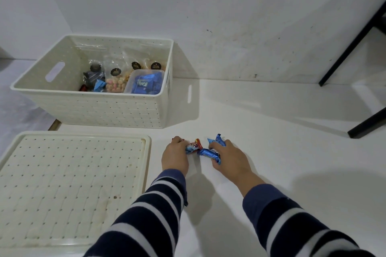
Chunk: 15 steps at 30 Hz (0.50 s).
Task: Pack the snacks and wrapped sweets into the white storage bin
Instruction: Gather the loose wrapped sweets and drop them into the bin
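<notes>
The white storage bin (96, 108) stands open at the upper left. Inside it are clear snack bags with black labels (117, 78), a lidded clear tub of blue sweets (146, 84) and loose wrapped pieces. On the white floor below the bin, my left hand (175, 155) is closed over red and blue wrapped sweets (193, 145). My right hand (229, 157) grips blue wrapped sweets (208, 152), with another blue wrapper (218, 140) sticking out above its fingers. The two hands are close together, almost touching at the sweets.
The bin's perforated white lid (69, 185) lies flat at the lower left, beside my left sleeve. A white wall runs behind. Black furniture legs (353, 44) stand at the far right, with one black foot (367, 123) on the floor.
</notes>
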Motion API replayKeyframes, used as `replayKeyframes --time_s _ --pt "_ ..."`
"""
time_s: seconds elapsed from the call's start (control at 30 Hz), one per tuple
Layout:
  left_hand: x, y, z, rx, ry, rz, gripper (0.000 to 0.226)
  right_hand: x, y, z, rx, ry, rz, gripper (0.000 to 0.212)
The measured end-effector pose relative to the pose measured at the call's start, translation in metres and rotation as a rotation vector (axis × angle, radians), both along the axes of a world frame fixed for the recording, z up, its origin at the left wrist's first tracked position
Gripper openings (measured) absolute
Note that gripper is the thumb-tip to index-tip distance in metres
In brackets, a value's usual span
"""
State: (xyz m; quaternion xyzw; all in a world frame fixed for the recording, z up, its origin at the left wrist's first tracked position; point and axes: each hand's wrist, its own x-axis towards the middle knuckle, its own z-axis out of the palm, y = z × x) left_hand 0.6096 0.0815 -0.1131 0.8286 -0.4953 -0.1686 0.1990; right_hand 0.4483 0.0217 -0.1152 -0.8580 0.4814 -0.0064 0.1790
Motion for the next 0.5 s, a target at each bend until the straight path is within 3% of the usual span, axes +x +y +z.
replayKeyframes --time_s 0.27,0.5 --pt "-0.006 -0.010 0.027 -0.029 0.016 -0.030 0.028 -0.012 -0.016 0.021 -0.009 -0.073 -0.052 0.034" --pt "0.001 -0.057 0.112 -0.283 -0.020 -0.161 0.024 -0.003 -0.073 0.112 -0.225 -0.150 -0.090 0.033"
